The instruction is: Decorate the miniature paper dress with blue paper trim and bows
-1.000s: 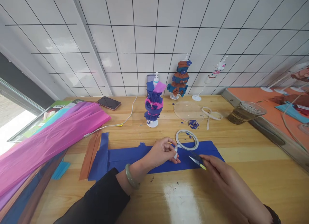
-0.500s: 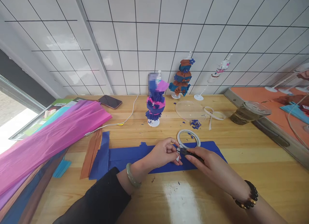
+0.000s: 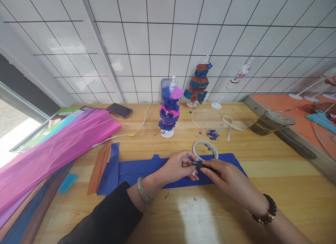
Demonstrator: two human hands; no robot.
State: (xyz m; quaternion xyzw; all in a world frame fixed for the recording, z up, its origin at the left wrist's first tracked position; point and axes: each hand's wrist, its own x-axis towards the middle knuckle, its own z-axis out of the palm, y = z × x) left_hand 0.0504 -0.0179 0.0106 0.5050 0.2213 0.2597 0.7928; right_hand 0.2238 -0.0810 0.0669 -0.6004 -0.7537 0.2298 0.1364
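The fingers of the left hand [image 3: 177,165], just right of the frame's middle and below it, are curled, thumb and fingertips pinching a little white strip [image 3: 194,173]. The fingers of the right hand [image 3: 223,170] close in from the right, pressed together around a pair of dark scissors [image 3: 201,165] whose tip points left, right up against that pinch.

From where I stand, the worry is a nick: the scissors' tip sits so close to the left fingertips that a slip of either wrist could catch skin. A loose pinch could also let the strip twist and stick to itself, or drop, if it is tacky, onto the blue sheet [image 3: 139,170] beneath.

The strip lies within the left fingers' grip, its pale end poking out below them, with the scissors just above and to the right. Whether it joins the white tape roll [image 3: 216,153] just behind, I can't tell.

Further out on the surface [image 3: 168,223], a ruffled blue-and-pink piece [image 3: 169,114] stands upright at centre, blue scraps [image 3: 212,134] lie to its right, and pink sheeting [image 3: 78,135] stretches across the left.
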